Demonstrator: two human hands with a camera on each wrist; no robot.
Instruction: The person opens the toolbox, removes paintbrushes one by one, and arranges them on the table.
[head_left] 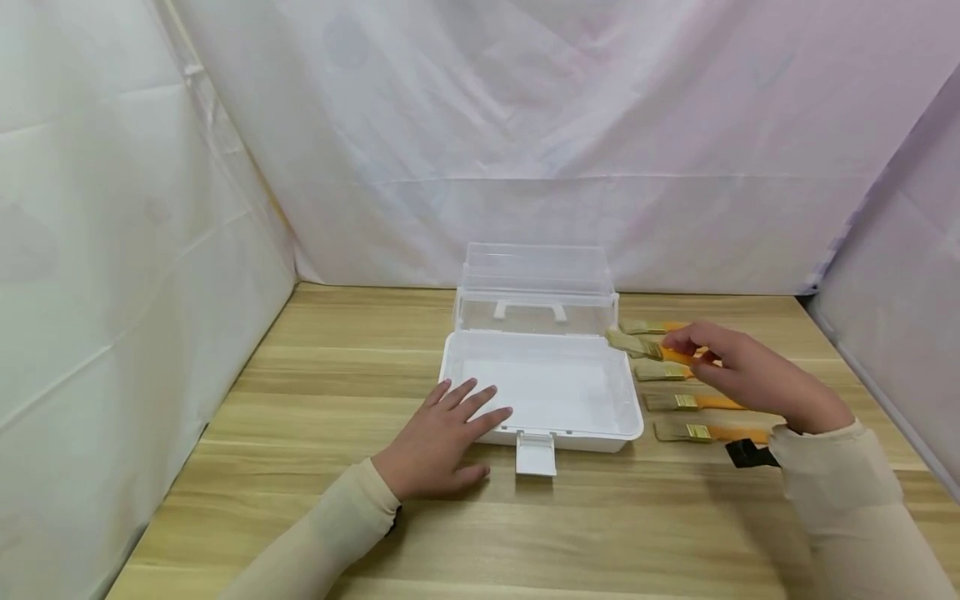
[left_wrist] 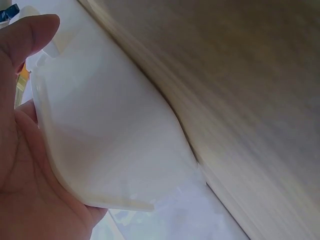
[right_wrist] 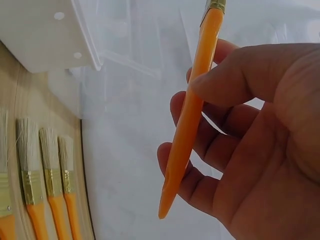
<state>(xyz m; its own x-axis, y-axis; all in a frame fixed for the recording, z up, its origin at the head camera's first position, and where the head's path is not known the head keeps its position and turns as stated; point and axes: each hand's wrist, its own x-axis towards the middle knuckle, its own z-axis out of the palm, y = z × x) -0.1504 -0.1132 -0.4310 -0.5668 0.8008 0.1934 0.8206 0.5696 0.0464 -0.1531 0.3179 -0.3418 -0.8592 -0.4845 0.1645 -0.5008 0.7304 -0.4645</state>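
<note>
My right hand pinches a paintbrush by its orange handle between thumb and fingers. In the head view its pale bristles point left, over the right back corner of a white plastic box. The box stands with its clear lid tipped back and its front latch hanging down. My left hand lies across the front left rim with its fingers spread and straight. In the left wrist view the palm is against the box wall.
Several more paintbrushes with orange handles lie in a column on the wooden table, to the right of the box. White cloth hangs behind the table and along both sides.
</note>
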